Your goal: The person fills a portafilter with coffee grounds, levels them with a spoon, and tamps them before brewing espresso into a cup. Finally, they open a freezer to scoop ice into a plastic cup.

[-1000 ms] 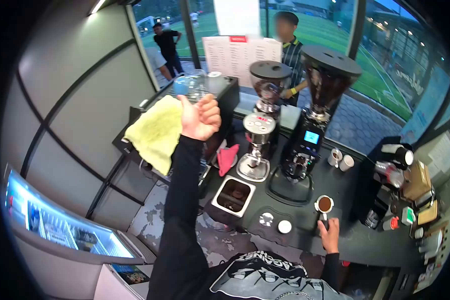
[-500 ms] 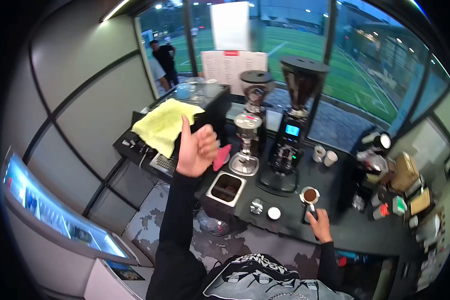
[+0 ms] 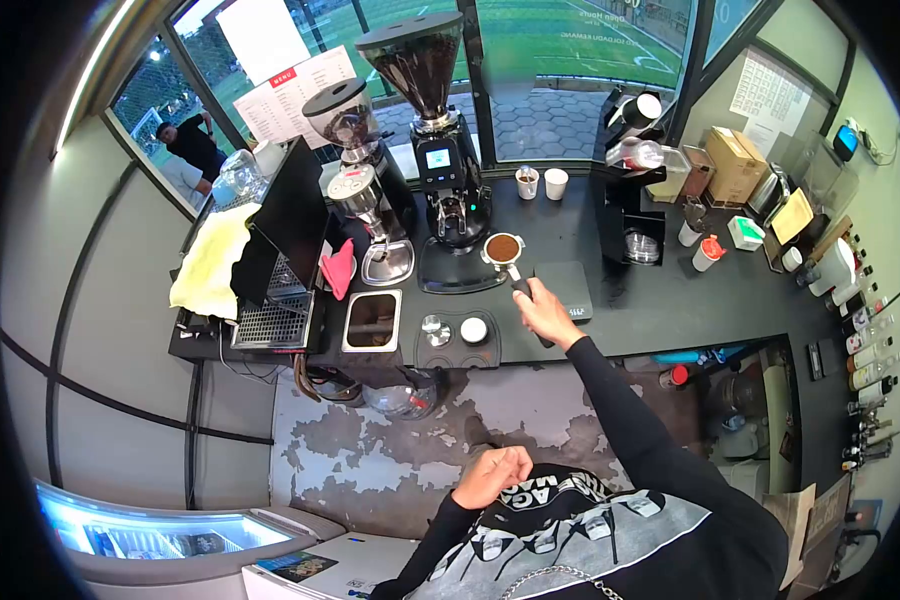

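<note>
My right hand (image 3: 548, 312) is wrapped round the black handle of a portafilter (image 3: 514, 270). Brown ground coffee (image 3: 503, 248) fills its basket, which is level above the counter. Just to its right lies a flat dark scale (image 3: 568, 288), partly behind my hand. The tall coffee grinder (image 3: 450, 180) with a lit screen stands behind the portafilter. My left hand (image 3: 492, 476) is near my chest, its fingers curled, with nothing visible in them. Between me and the grinders, a tamping mat (image 3: 485, 354) carries a metal tool (image 3: 435, 328) and a white-topped round tool (image 3: 474, 330).
A second grinder (image 3: 358, 180), a knock box (image 3: 372, 320), a pink cloth (image 3: 339, 270) and an espresso machine (image 3: 285, 235) with a yellow cloth (image 3: 213, 262) stand left. Paper cups (image 3: 556, 184) sit at the back. Boxes (image 3: 735, 165) and bottles (image 3: 875, 352) line the right.
My left hand has dropped from beside the espresso machine to my chest. My right hand still holds the portafilter, now nearer the tall grinder. My view has turned right and down.
</note>
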Available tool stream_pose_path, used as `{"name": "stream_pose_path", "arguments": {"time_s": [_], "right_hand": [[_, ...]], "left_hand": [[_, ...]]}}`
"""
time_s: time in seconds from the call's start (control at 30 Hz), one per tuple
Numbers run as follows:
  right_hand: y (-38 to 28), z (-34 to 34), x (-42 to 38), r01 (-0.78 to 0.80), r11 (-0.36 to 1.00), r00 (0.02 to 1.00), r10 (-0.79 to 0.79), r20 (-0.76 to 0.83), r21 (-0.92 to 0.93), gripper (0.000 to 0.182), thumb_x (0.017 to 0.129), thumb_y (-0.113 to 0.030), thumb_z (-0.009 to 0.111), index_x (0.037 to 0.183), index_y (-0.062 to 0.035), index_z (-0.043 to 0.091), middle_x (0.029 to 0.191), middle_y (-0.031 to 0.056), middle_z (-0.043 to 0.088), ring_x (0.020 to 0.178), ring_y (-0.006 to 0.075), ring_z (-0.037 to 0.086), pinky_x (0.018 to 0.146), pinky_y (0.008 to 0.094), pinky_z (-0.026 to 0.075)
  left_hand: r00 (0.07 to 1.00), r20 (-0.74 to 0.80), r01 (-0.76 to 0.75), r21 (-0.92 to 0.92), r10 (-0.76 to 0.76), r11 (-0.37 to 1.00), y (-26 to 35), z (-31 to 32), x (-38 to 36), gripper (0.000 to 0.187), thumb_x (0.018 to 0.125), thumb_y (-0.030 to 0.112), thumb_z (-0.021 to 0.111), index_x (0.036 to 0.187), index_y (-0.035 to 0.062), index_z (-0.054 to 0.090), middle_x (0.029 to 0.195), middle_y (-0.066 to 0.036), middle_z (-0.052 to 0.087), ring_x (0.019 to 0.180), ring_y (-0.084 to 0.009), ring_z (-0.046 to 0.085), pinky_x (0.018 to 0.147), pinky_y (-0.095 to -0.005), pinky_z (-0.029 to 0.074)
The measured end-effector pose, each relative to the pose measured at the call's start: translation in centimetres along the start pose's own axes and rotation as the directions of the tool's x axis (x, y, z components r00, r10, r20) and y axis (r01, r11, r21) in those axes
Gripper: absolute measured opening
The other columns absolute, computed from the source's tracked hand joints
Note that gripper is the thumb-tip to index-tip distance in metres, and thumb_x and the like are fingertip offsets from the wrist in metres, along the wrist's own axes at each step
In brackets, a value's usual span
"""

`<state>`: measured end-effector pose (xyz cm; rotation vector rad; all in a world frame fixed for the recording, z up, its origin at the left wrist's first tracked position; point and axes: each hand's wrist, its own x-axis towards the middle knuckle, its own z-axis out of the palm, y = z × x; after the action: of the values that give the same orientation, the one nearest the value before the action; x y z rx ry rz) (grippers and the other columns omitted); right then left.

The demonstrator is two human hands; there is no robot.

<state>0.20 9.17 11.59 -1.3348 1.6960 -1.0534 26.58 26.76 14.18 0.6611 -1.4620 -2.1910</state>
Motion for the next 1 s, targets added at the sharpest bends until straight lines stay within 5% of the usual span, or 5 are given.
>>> {"name": "stream_pose_path", "arguments": {"time_s": [0.07, 0.23, 0.37, 0.83, 1.0], "right_hand": [[-0.8, 1.3, 1.3, 0.016, 0.996, 0.999, -0.019, 0.038, 0.086, 0.036, 0.103, -0.030, 0.056, 0.118, 0.0027, 0.049, 0.072, 0.0074, 0.062, 0.060, 0.0161, 0.065, 0.054, 0.0354, 0.052], [-3.0, 5.8, 5.3, 0.006, 0.972, 0.999, -0.014, 0.033, 0.237, 0.038, 0.105, -0.034, 0.055, 0.113, 0.0029, 0.048, 0.070, 0.0091, 0.063, 0.052, 0.0182, 0.062, 0.047, 0.0354, 0.053], [-3.3, 9.3, 9.5, -0.038, 0.969, 0.999, 0.038, 0.005, 0.243, 0.040, 0.104, -0.034, 0.054, 0.110, 0.0041, 0.047, 0.072, 0.0117, 0.064, 0.053, 0.0193, 0.064, 0.046, 0.0357, 0.052], [-3.7, 14.0, 16.7, -0.154, 0.974, 0.967, 0.183, -0.178, 0.164, 0.041, 0.106, -0.037, 0.053, 0.106, 0.0037, 0.049, 0.065, 0.0108, 0.062, 0.047, 0.0221, 0.062, 0.046, 0.0373, 0.051], [-1.6, 15.3, 17.4, -0.183, 0.975, 0.962, 0.204, -0.181, 0.128, 0.052, 0.106, -0.044, 0.053, 0.104, 0.0077, 0.047, 0.068, 0.0212, 0.065, 0.050, 0.0285, 0.066, 0.049, 0.0430, 0.053]], "left_hand": [[0.994, -0.065, -0.082, 0.016, 0.083, 0.996, 1.2, -1.0, 0.3, 0.052, 0.112, 0.049, 0.041, 0.093, 0.0036, 0.059, 0.069, 0.006, 0.042, 0.059, -0.0031, 0.034, 0.054, -0.0217, 0.027], [0.912, -0.249, -0.312, 0.095, 0.326, 0.945, 4.8, -4.5, 1.5, 0.048, 0.111, 0.047, 0.046, 0.100, 0.0023, 0.060, 0.071, 0.003, 0.047, 0.061, -0.0038, 0.038, 0.055, -0.0215, 0.030], [0.886, -0.272, -0.358, 0.110, 0.375, 0.927, 5.1, -8.6, 2.0, 0.049, 0.110, 0.047, 0.047, 0.097, 0.0013, 0.060, 0.071, 0.002, 0.050, 0.061, -0.0045, 0.043, 0.055, -0.0218, 0.033], [0.955, -0.093, -0.267, 0.133, 0.280, 0.954, 10.4, -23.2, 6.7, 0.062, 0.106, 0.060, 0.048, 0.094, 0.0012, 0.061, 0.068, 0.003, 0.051, 0.057, -0.0035, 0.042, 0.052, -0.0213, 0.030], [0.953, -0.062, -0.291, 0.090, 0.297, 0.953, 11.9, -25.3, 8.5, 0.068, 0.103, 0.066, 0.046, 0.092, 0.0001, 0.060, 0.074, 0.000, 0.053, 0.061, -0.0049, 0.045, 0.054, -0.0219, 0.033]]}}
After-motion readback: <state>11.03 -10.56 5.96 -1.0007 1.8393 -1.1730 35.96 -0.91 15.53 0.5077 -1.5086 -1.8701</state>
